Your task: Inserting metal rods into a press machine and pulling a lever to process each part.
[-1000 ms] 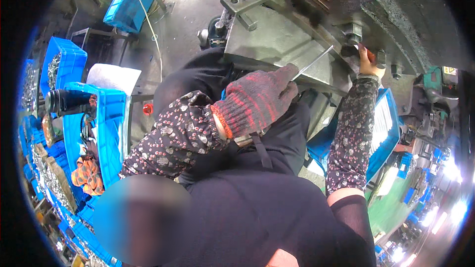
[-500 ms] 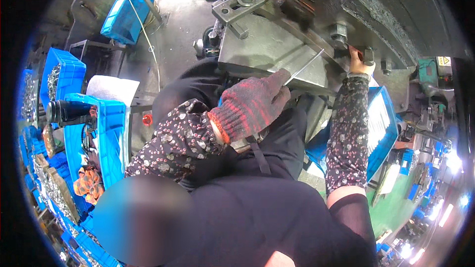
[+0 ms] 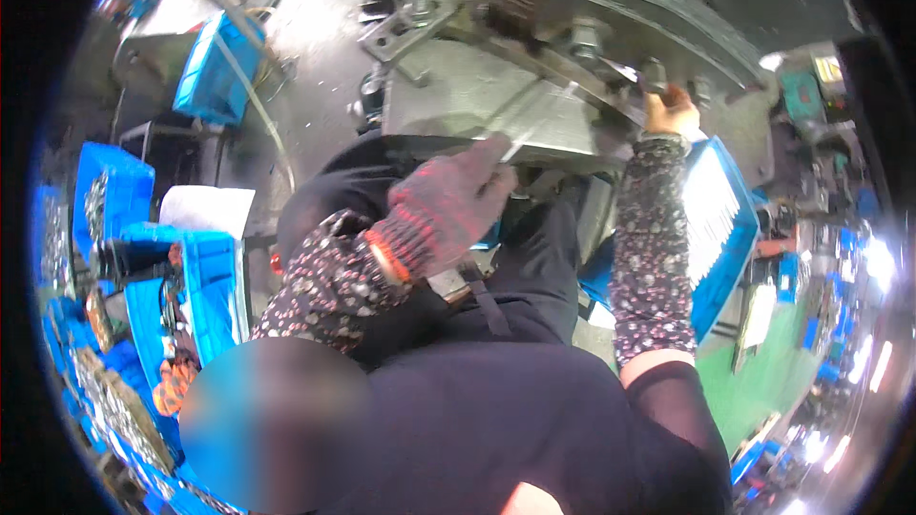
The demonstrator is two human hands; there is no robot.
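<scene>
At the frame's centre, the gloved left hand (image 3: pixel 448 205) is closed around a thin metal rod (image 3: pixel 542 124); its long axis slants up and right across the grey machine block (image 3: pixel 458 95) toward the bare right hand (image 3: pixel 671 113), fingers curled on the machine's upper-right edge, nearer the rod's tip.

Left hand (image 3: pixel 448 205) (gloved) grips thin rod (image 3: pixel 534 129); right hand (image 3: pixel 671 113) on press (image 3: pixel 477 95).
</scene>
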